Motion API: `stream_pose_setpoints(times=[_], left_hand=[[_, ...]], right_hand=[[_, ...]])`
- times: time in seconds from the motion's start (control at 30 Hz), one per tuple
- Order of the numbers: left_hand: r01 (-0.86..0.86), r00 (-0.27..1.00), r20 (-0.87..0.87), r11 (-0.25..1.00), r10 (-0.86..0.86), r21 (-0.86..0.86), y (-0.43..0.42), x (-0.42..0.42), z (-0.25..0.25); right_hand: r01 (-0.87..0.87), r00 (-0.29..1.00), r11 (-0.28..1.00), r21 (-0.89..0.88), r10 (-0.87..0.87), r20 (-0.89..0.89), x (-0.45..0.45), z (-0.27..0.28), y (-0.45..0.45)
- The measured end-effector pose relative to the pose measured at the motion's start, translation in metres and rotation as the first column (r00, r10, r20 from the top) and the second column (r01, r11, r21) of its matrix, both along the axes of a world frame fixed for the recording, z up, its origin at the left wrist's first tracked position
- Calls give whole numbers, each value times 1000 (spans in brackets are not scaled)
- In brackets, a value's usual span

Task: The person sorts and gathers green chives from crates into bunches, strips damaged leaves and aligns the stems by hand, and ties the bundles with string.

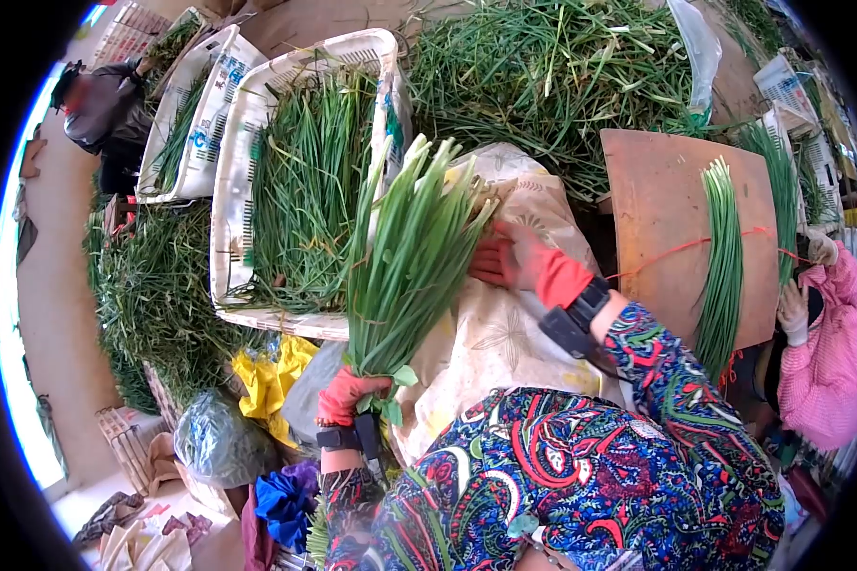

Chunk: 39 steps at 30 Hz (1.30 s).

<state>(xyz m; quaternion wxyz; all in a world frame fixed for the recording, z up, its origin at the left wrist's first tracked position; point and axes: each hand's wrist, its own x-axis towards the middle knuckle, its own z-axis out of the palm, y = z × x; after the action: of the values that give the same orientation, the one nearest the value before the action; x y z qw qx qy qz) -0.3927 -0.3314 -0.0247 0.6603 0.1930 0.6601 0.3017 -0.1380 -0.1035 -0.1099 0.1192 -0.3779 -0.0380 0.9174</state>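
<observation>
- At 10 o'clock, near the edge, a co-worker in dark clothes [105,107] stands beside a white crate [221,90] holding greens.
- At 9 o'clock, a heap of loose greens [167,295].
- At 8 o'clock, a clear plastic bag [217,443] and, to its right, a crumpled yellow bag [274,379].
- At 10 o'clock, closer to the centre, a larger white crate [286,326] with long green stalks [309,209] lying inside.
- At 7 o'clock, the left hand [346,395], in a coral glove, is closed around the lower, green end of a bundle of leafy stalks [405,257]. The bundle stands near the centre, pale ends towards 12 o'clock; a broad-leaved sprig [393,400] shows by the grip.
- Towards 3 o'clock, the right hand [514,259], also gloved, has its fingers extended beside the bundle; blur hides whether they touch.
- At 1 o'clock, a broad pile of greens [552,81].
- At 3 o'clock, a brown board [652,209] carrying a neat bunch [722,276], with a red string [659,259] running across.
- At 3 o'clock, by the edge, a co-worker's pink sleeve [833,371] and pale-gloved hands [793,312].
</observation>
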Motion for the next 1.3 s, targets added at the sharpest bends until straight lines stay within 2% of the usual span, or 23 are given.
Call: stream_pose_setpoints(times=[0.13, 0.2, 0.27, 0.3, 0.4, 0.47, 0.53, 0.6, 0.67, 0.73, 0.8, 0.83, 0.87, 0.9, 0.93, 0.97, 1.0, 1.03, 1.07, 1.13, 1.17, 1.27, 1.3], left_hand=[[23, 991, -134, 991, -6, 129, 10, 16, 28], [202, 908, -394, 973, -145, 107, 8, 17, 34], [428, 615, -731, 904, -294, -3, 18, 33, 66], [521, 385, -815, 831, -433, -196, 23, 40, 77], [657, -60, -931, 688, -359, -308, 18, 60, 80], [779, 28, -906, 577, -422, -245, 14, 66, 77], [852, 295, -859, 522, -419, 38, 12, 63, 84], [735, 612, -571, 661, -548, 153, 29, 36, 103], [388, 892, -303, 912, -335, 134, 49, 0, 103], [387, 911, -234, 899, -339, 205, 87, -15, 98], [490, 863, -112, 759, -493, 428, 115, -9, 55], [390, 890, 9, 771, -456, 504, 118, 13, 54], [569, 822, -322, 707, -471, 419, 103, 1, -1], [711, 647, -601, 656, -469, 254, 88, -10, -56], [484, 864, -52, 799, -500, 357, 80, -14, -91], [248, 818, 482, 948, -314, 197, 81, -4, -96], [238, 778, 546, 950, -311, 203, 72, -2, -95], [221, 737, 605, 953, -301, 205, 71, 11, -62], [196, 695, 660, 959, -284, 205, 65, 16, -48], [88, 668, 739, 995, -90, 41, 37, 14, -46], [31, 647, 763, 999, 13, -43, 23, 13, -46], [-118, 609, 776, 986, 165, -117, 0, 14, -38], [-173, 622, 767, 983, 160, -65, -3, 16, -34]], right_hand=[[279, 957, 955, -96, -285, -52, -34, 6, -2], [262, 871, 941, -215, -326, -366, -38, -13, 3], [280, 765, 932, -231, -362, -533, -37, -10, 5], [289, 705, 929, -230, -369, -605, -35, -5, 5], [309, 542, 927, -212, -355, -761, -33, 14, 8], [304, 471, 934, -190, -320, -822, -30, 26, 9], [283, 428, 942, -181, -293, -855, -32, 34, 11], [186, 428, 970, -157, -224, -875, -25, 61, 9], [175, 476, 984, -42, -122, -871, -30, 61, 12], [180, 530, 979, 94, -16, -848, -40, 67, 12], [156, 484, 981, 110, 21, -875, -47, 98, 9], [171, 551, 976, 137, 21, -834, -46, 117, 10], [186, 614, 969, 164, 15, -789, -45, 133, 9], [304, 546, 939, 160, -33, -837, -44, 140, 5], [219, 620, 962, 163, -9, -784, -44, 136, 19], [338, 750, 904, 261, -91, -655, -35, 155, 23], [424, 838, 826, 372, -201, -507, -25, 172, 26], [297, 781, 920, 255, -81, -619, -26, 128, 67], [382, 924, 725, 573, -300, -237, -13, 165, 66], [468, 872, 532, 705, -405, -274, 17, 146, 93], [464, 880, 368, 806, -294, -372, 35, 152, 90], [221, 971, 268, 938, -154, -185, 37, 205, 48], [42, 992, -43, 998, -120, -47, 33, 210, 35]])
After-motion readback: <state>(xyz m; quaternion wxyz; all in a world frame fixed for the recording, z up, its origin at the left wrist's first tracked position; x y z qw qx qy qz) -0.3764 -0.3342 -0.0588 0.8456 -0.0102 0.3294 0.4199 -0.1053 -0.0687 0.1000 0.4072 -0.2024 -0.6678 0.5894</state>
